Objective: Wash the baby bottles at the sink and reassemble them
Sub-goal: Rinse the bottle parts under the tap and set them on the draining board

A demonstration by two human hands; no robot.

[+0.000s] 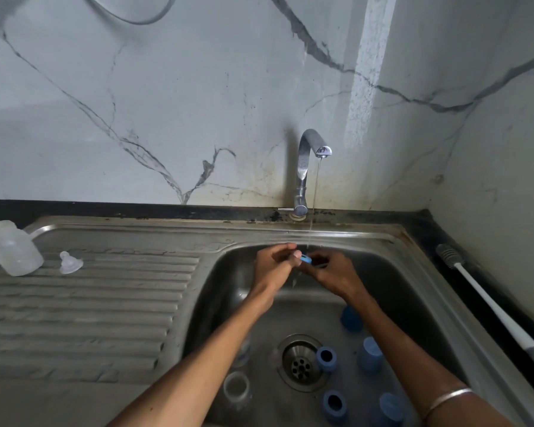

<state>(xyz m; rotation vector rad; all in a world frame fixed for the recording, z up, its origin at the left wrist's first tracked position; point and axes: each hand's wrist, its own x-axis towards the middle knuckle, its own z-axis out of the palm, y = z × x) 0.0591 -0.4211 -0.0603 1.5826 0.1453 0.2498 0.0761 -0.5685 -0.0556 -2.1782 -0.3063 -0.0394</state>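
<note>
Both my hands meet under the running tap: my left hand and my right hand each have fingers curled round a small blue ring — a bottle collar by the look of it — held right where the thin stream comes down. So my grip on both sides is closed on that one piece, though how the fingertips lie on it is too small to tell.

I judge this to be the rinsing step, mid-wash, with reassembly not yet begun. The next move calls for turning the ring so the water reaches its inner thread, then setting it aside somewhere clean.

Below my wrists, the sink holds the rest: blue collars and caps lie scattered beside the drain, and a clear bottle lies in the basin near my left forearm. None of them looks filled.

Out on the ridged drainboard another clear bottle lies tilted, seemingly empty, with a clear teat just beside it. On the dark bench to the right lies a long white-handled bottle brush, untouched.
</note>
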